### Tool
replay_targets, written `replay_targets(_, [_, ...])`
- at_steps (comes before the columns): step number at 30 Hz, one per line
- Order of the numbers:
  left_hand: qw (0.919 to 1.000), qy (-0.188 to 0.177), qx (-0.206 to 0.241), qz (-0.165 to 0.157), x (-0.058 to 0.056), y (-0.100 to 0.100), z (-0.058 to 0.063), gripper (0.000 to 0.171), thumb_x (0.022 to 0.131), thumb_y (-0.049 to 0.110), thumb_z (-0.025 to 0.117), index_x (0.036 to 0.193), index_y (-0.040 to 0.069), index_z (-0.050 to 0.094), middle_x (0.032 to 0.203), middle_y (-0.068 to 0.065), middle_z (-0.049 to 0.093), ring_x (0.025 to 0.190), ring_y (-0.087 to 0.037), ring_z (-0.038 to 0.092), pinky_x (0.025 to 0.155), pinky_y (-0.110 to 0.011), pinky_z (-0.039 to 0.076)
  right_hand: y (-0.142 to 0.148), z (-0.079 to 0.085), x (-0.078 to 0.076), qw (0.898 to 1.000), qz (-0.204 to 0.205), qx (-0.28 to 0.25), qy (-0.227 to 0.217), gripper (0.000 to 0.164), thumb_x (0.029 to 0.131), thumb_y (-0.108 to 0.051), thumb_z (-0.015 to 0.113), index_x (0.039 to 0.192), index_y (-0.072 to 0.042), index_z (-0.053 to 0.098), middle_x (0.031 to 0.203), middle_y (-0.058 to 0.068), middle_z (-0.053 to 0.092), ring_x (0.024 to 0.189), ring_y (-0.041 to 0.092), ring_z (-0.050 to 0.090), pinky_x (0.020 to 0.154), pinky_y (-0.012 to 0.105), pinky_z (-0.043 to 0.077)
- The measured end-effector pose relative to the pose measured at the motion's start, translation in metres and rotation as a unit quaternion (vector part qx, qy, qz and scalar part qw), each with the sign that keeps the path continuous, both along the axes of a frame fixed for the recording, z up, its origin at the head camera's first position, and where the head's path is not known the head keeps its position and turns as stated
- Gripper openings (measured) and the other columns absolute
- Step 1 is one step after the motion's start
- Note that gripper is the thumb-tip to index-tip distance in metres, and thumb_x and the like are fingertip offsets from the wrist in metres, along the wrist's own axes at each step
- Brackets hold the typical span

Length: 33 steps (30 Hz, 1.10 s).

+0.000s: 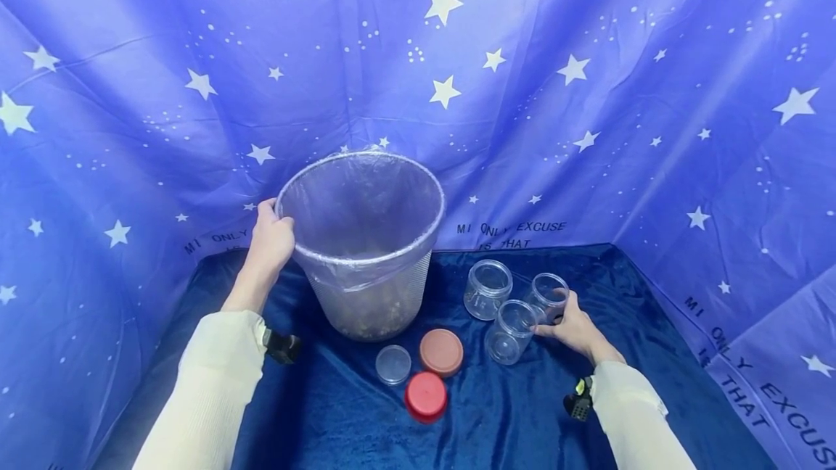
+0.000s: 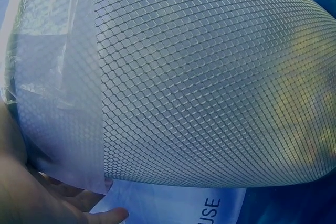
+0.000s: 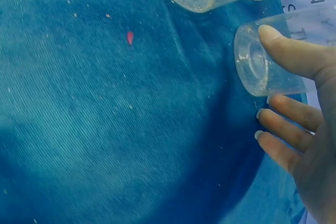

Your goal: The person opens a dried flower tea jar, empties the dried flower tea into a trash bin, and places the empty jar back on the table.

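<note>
At the left, my left hand [image 1: 270,234] grips the rim of a mesh wastebasket [image 1: 366,296] lined with a clear plastic bag [image 1: 355,278]. Yellowish contents show blurred through the mesh [image 2: 210,77] near its bottom. On the right, my right hand [image 1: 575,328] holds a clear jar [image 1: 550,289], the thumb on one side and fingers on the other. In the right wrist view this jar [image 3: 257,61] shows its round base; I cannot tell whether it touches the cloth. Two more lidless clear jars, a rear one [image 1: 486,296] and a front one [image 1: 509,343], stand beside it.
In front of the wastebasket lie a clear disc-shaped lid [image 1: 393,365], an orange-brown lid [image 1: 440,352] and a red lid [image 1: 427,397]. Dark blue velvety cloth [image 1: 509,426] covers the table. A star-printed blue curtain [image 1: 366,56] hangs behind and at both sides.
</note>
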<state>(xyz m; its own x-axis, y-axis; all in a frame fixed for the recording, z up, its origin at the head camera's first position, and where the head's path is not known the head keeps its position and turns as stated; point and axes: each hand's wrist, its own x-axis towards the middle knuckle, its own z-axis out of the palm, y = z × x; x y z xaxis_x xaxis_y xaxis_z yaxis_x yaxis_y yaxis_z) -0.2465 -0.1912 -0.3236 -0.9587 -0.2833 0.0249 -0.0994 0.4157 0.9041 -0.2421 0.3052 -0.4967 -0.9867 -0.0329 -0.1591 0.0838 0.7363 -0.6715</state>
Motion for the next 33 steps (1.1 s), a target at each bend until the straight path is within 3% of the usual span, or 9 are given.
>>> replay_targets(8, [0.9999,-0.001,0.017,0.000,0.001,-0.001,-0.001,0.059,0.097,0.008,0.031,0.154,-0.001,0.017,0.158,-0.025,0.028,0.147,-0.035,0.028,0.122,-0.048,0.023,0.009,0.004,0.000,1.000,0.017,0.009,-0.022,0.113,0.075,-0.034,0.085,0.150,0.002,0.009,0.134,0.039,0.046,0.121,0.051,0.052,0.093,0.055,0.048])
replay_targets(15, [0.9948,-0.017,0.100,-0.007,0.001,-0.004,0.000,0.068,0.095,0.005,0.036,0.156,0.002,0.006,0.162,-0.021,0.018,0.149,-0.031,0.022,0.123,-0.043,0.021,0.016,0.018,0.000,0.996,0.044,-0.001,-0.072,0.119,0.078,-0.035,0.083,0.153,0.000,-0.004,0.143,0.038,0.038,0.131,0.054,0.040,0.100,0.064,0.040])
replay_targets(21, [0.9858,-0.018,0.166,-0.015,0.003,-0.006,0.000,0.073,0.099,0.017,0.045,0.157,0.005,0.002,0.163,-0.016,0.017,0.144,-0.028,0.032,0.119,-0.039,0.030,0.021,0.035,-0.002,0.994,0.074,-0.014,-0.076,0.119,0.079,-0.035,0.082,0.153,-0.003,-0.006,0.147,0.040,0.029,0.135,0.056,0.032,0.102,0.069,0.036])
replay_targets(26, [0.9915,0.010,0.126,-0.030,0.009,-0.008,-0.005,0.071,0.102,0.031,0.043,0.156,0.003,0.006,0.161,-0.019,0.021,0.141,-0.029,0.035,0.113,-0.041,0.036,0.028,0.050,-0.005,0.993,0.095,-0.016,-0.070,0.118,0.079,-0.034,0.081,0.154,-0.006,-0.006,0.149,0.040,0.025,0.135,0.058,0.029,0.101,0.070,0.036])
replay_targets(33, [0.9973,0.045,0.048,-0.033,0.017,-0.012,-0.009,0.074,0.103,0.047,0.033,0.158,0.004,0.006,0.163,-0.020,0.016,0.152,-0.032,0.019,0.124,-0.046,0.018,0.031,0.068,-0.008,0.989,0.124,-0.032,-0.079,0.118,0.079,-0.032,0.081,0.156,-0.010,-0.006,0.154,0.038,0.014,0.140,0.057,0.020,0.101,0.069,0.037])
